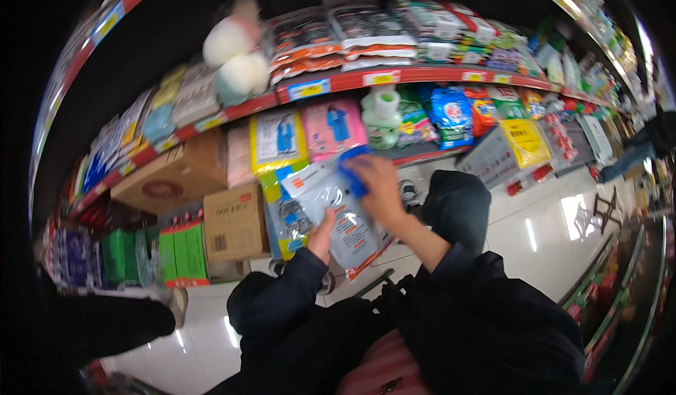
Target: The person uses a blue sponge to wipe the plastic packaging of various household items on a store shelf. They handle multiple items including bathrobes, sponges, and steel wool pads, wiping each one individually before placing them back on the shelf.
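Note:
My left hand grips the near left edge of a flat, glossy plastic package, thumb on top. The package is silver-grey with orange printed blocks and bears writing. It tilts in front of the lower shelf, above my lap. A blue cloth is bunched under the fingers of my right hand, against the package's upper right part. Just behind lie a yellow-edged packet and a pink packet, each picturing a blue garment. A yellow and blue packet is partly covered by the package.
Bagged goods are stacked on the red-edged upper shelf, beside a white plush-like item. Cardboard boxes and a green box stand left. A leg of another person is at lower left. A small folding stool stands right.

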`<state>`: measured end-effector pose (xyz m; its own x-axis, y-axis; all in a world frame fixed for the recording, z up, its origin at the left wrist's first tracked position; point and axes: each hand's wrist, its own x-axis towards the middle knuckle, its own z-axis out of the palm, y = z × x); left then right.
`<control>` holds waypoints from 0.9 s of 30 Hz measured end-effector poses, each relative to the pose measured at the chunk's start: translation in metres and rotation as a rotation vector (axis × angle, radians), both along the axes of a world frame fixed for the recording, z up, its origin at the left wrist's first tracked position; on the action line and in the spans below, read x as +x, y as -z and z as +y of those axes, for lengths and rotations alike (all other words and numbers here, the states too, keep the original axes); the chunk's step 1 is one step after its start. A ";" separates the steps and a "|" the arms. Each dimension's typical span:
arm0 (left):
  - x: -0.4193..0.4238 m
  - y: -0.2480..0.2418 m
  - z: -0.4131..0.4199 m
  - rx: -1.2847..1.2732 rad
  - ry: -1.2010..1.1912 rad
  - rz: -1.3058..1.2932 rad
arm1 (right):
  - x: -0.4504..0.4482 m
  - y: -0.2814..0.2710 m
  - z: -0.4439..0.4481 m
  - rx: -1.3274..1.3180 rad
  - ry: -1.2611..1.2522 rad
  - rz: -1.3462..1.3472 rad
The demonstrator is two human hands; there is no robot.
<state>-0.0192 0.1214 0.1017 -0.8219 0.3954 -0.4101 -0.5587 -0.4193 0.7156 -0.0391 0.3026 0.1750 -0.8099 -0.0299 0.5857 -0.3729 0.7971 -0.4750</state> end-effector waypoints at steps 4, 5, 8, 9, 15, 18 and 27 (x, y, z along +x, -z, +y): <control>-0.011 -0.025 -0.018 0.152 -0.103 -0.071 | 0.009 0.022 0.017 -0.021 -0.006 -0.120; -0.016 -0.026 -0.020 0.199 -0.149 -0.045 | 0.021 0.026 0.014 0.023 -0.077 -0.148; -0.028 -0.021 -0.028 0.215 -0.310 -0.031 | 0.065 0.037 -0.003 0.206 -0.256 -0.154; -0.031 -0.018 -0.032 0.201 -0.369 -0.037 | 0.077 0.042 -0.005 0.203 -0.311 -0.174; -0.035 -0.004 -0.047 0.276 -0.462 -0.196 | 0.092 0.067 -0.012 0.046 -0.232 -0.135; -0.024 0.001 -0.031 0.262 -0.365 -0.200 | 0.090 0.062 -0.015 -0.025 -0.090 -0.343; -0.009 -0.021 -0.005 0.011 0.016 0.093 | 0.079 0.063 0.009 -0.719 0.094 -0.406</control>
<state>-0.0282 0.1162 0.1229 -0.8498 0.4130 -0.3275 -0.4966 -0.4189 0.7602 0.0398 0.3111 0.1117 -0.9429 0.3184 0.0981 -0.0102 0.2668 -0.9637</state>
